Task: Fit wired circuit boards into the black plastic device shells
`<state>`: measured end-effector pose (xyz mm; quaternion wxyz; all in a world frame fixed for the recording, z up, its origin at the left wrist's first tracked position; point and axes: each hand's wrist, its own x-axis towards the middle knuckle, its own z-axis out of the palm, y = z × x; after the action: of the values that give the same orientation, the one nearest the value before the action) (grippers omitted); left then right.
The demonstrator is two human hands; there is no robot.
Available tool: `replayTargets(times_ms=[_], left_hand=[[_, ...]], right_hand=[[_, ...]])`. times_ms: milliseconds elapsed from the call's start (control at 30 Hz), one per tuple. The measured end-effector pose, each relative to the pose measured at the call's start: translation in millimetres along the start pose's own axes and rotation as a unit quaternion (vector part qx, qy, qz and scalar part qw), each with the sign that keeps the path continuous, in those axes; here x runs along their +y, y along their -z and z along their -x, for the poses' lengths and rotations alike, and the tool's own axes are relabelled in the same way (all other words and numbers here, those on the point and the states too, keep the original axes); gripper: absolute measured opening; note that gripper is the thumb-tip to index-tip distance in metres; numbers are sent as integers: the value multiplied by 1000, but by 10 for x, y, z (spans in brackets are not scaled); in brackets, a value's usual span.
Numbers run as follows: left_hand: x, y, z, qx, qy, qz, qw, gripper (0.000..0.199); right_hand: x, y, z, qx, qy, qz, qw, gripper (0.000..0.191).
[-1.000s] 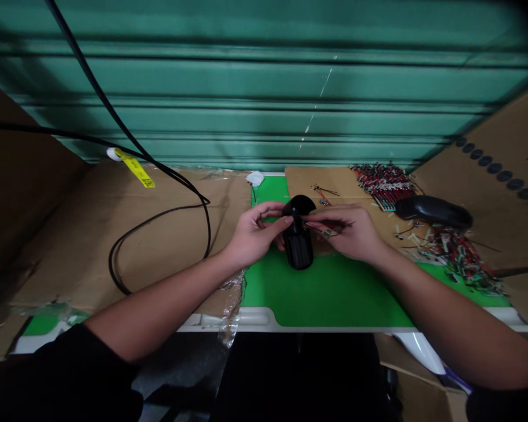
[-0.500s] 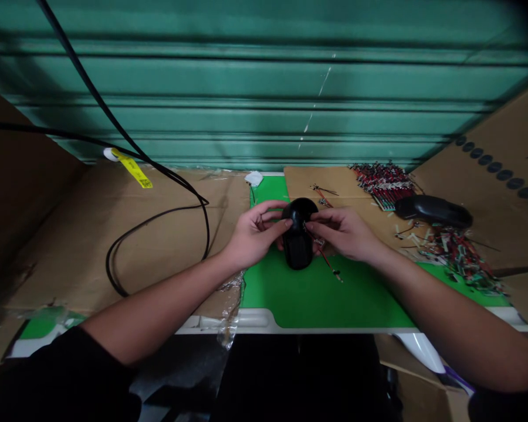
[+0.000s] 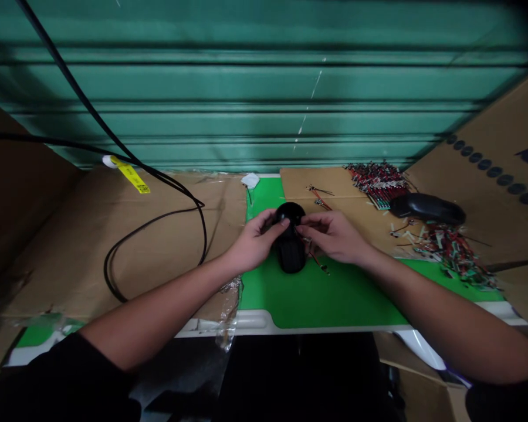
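Note:
A black glossy plastic housing (image 3: 291, 258), round at the top and longer below, is held over the green tabletop (image 3: 334, 305). My left hand (image 3: 259, 237) is closed on its left side, with the thumb on the front. My right hand (image 3: 330, 234) pinches a thin red-and-black wire lead (image 3: 317, 261) against the housing's right side. The lead's lower end, with a small dark part, hangs free at the lower right; its upper end is hidden by the fingertips. Another wire lead (image 3: 321, 202) lies on the cardboard behind my right hand.
At right are a bundle of wire leads (image 3: 378, 181), another black housing (image 3: 426, 208) and a loose heap of wired parts (image 3: 462, 252). A black cable (image 3: 154, 211) with a yellow tag (image 3: 134, 179) loops over cardboard (image 3: 70, 234) at left. A green ribbed wall (image 3: 246, 88) stands behind.
The view has shifted slightly, so everything sits a little further left. Both hands keep their grip on the housing and the lead, with only slight finger movement.

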<state>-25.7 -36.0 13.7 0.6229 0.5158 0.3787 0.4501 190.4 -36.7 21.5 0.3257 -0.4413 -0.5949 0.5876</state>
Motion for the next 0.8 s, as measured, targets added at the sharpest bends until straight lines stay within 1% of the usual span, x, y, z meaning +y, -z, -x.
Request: replayTargets(times_ms=[67, 100, 167, 233, 267, 300, 367, 433, 467, 600, 667, 733, 800], left_hand=[[-9, -8, -3, 12, -6, -19, 1000, 44], [-19, -8, -5, 24, -2, -24, 999, 45], [-41, -2, -10, 48, 24, -20, 998, 48], [-56, 5, -16, 62, 62, -6, 996, 53], [-57, 7, -19, 66, 76, 3, 995, 55], [-52, 7, -22, 70, 81, 13, 994, 55], [-28, 2, -23, 73, 76, 34, 994, 55], [5, -5, -18, 69, 74, 52, 993, 52], [20, -7, -13, 65, 78, 58, 993, 51], [38, 0, 3, 66, 90, 60, 992, 47], [28, 9, 3, 76, 91, 54, 992, 45], [19, 17, 1, 81, 91, 52, 991, 42], [18, 19, 1, 79, 91, 54, 991, 41]], right_hand=[[-6, 1, 3, 2, 38, 40, 998, 35], [-17, 13, 10, 18, 64, 65, 996, 32], [-56, 59, 42, 65, 122, 118, 983, 25], [-115, 115, 97, 84, 184, 165, 965, 17], [-149, 137, 130, 74, 215, 183, 956, 14], [-184, 153, 165, 53, 250, 200, 946, 17], [-247, 160, 229, 9, 314, 236, 920, 32], [-291, 143, 275, -19, 354, 266, 897, 43], [-303, 131, 291, -26, 363, 275, 890, 44], [-307, 103, 316, -17, 382, 278, 881, 28], [-303, 97, 325, -12, 381, 270, 884, 31], [-306, 86, 337, -4, 376, 269, 887, 38], [-314, 68, 348, 4, 378, 283, 881, 42]])
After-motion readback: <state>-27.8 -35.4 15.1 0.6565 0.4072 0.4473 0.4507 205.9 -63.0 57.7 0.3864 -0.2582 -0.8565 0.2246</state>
